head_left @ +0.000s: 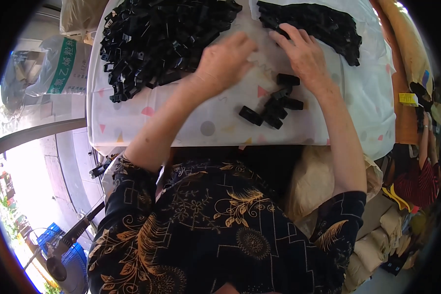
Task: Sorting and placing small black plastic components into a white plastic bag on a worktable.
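Could skew lined-up black plastic parts (328,30) by brushing with splayed right hand (305,55); cannot tell grip of blurred left hand (225,59).

One heap of parts (166,34) sits on the table's (225,130) left, second heap (328,24) back right, a cluster (274,108) nearer the front!

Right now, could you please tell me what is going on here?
A person is working at a cloth-covered table. The left hand, blurred, is beside a large heap of black parts; whether it holds anything is unclear. The right hand is at the left end of a smaller pile of black parts. A small cluster of black pieces lies nearer the table's front edge.
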A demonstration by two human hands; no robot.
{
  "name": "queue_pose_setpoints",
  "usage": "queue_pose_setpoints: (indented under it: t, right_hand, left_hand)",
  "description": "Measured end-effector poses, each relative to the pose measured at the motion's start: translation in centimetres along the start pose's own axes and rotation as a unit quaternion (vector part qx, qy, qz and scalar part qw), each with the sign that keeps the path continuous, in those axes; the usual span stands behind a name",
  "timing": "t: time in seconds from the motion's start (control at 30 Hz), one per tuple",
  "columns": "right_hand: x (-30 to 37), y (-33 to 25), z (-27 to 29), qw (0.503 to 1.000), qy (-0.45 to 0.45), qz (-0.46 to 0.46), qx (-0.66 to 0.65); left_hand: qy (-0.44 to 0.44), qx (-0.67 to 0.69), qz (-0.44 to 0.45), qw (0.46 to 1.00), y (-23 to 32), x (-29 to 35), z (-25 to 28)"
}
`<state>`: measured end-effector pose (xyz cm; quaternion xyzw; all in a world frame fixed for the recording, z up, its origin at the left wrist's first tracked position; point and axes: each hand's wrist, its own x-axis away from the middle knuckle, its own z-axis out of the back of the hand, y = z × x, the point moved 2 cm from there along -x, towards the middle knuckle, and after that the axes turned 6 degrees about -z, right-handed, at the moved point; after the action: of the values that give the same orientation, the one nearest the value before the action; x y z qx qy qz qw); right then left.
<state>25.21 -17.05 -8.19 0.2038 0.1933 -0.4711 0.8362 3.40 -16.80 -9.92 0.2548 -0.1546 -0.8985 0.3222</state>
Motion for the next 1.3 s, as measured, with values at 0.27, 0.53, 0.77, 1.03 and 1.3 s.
queue_pose_setpoints:
  t: [0.27, 0.53, 0.77, 1.03, 1.3]
  right_hand:
    - [0.1, 2.3, -2.1, 0.995, -0.086, 0.001, 0.044]
    - [1.4, 3.6, -2.5, 0.994, -0.061, -0.095, -0.008]
    - [3.5, 4.1, 0.5, 0.876, -0.201, -0.299, -0.321]
    - [4.9, 2.5, -0.3, 0.923, -0.117, -0.247, -0.272]
    - [4.7, 2.6, -0.9, 0.908, -0.056, -0.278, -0.307]
  left_hand:
    - [-0.156, -0.197, 0.034, 0.967, -3.2, -2.1, 1.8]
    - [-0.078, -0.125, -0.065, 0.987, 0.4, -4.1, -2.3]
    - [-0.029, -0.007, 0.001, 1.000, 1.0, -2.3, -2.9]
    - [-0.032, 0.073, 0.036, 0.996, -0.8, -2.7, -3.4]
    - [-0.049, 0.071, 0.034, 0.996, -0.5, -3.4, -3.8]
